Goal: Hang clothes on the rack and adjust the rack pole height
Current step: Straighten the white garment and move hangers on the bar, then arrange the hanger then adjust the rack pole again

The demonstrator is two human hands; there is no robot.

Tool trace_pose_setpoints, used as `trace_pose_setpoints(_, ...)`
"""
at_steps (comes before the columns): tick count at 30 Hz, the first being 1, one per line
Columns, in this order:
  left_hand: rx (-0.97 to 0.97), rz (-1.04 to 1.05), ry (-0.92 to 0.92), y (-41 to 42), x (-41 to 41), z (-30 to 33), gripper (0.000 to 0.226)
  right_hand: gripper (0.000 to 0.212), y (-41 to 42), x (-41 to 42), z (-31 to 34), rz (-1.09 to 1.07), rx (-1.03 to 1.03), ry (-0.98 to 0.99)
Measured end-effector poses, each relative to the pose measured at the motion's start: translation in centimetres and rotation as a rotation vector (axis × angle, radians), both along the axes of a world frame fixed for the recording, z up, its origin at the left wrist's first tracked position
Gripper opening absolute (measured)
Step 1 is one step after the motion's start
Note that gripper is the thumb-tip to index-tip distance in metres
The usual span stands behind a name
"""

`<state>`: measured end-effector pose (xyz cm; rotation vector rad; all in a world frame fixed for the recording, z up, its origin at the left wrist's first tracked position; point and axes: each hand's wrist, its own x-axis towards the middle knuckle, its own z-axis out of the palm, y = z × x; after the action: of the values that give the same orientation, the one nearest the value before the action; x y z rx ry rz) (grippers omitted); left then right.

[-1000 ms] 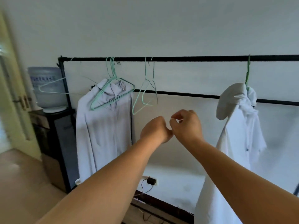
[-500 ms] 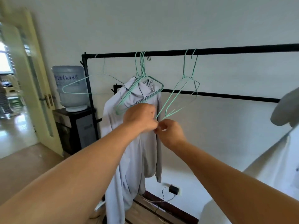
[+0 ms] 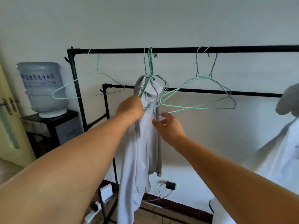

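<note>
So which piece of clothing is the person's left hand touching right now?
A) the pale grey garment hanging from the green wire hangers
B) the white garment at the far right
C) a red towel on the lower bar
A: the left hand is closed on the pale grey garment just under its green wire hangers on the black top pole.

Empty hangers (image 3: 199, 96) crowding garment (image 3: 142, 143)

We face a pale wall (image 3: 161, 21); a water bottle (image 3: 42, 88) tops a dark cabinet (image 3: 53, 126) beside a yellow door (image 3: 9, 126).
</note>
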<state>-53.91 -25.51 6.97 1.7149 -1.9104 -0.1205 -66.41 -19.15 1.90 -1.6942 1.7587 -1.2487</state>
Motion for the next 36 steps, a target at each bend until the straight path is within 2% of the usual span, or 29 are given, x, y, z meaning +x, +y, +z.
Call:
trace_pose_setpoints(3,-0.027,-0.094,0.045,0.6,-2.2,-0.3,0.027,0.052,0.5,1.0,0.6,-0.03,-0.008,-0.028)
trace_pose_setpoints(8,-0.016,-0.205,0.037,1.8,-4.9,0.2,0.031,0.03,1.3,0.8,0.8,-0.124,-0.035,-0.053)
trace_pose_setpoints(10,-0.002,-0.231,0.025,2.0,-5.0,0.2,0.03,0.031,1.3,0.4,0.5,-0.125,-0.022,-0.059)
trace_pose_setpoints(13,0.056,-0.275,0.058,2.2,-4.6,0.1,0.044,0.037,1.3,0.2,0.0,-0.155,-0.039,-0.07)
trace_pose_setpoints(18,0.066,-0.298,0.202,1.7,-3.4,-0.6,0.032,0.029,1.8,1.6,-1.2,-0.294,-0.202,-0.075)
trace_pose_setpoints(24,0.089,-0.474,0.282,0.9,0.4,-1.3,0.072,0.031,2.1,6.1,-1.9,-0.451,-0.414,-0.159)
trace_pose_setpoints(28,0.046,-0.554,0.301,-1.1,6.0,-1.8,0.062,0.029,0.2,11.1,-3.2,-0.48,-0.467,-0.047)
trace_pose_setpoints(31,0.02,-0.501,0.215,-3.6,10.9,-2.6,0.053,0.019,-2.2,15.5,-4.0,-0.428,-0.383,0.049)
trace_pose_setpoints(36,0.065,-0.299,0.02,-8.5,20.2,-5.1,0.036,0.017,-7.1,22.9,-5.1,-0.348,-0.181,0.016)
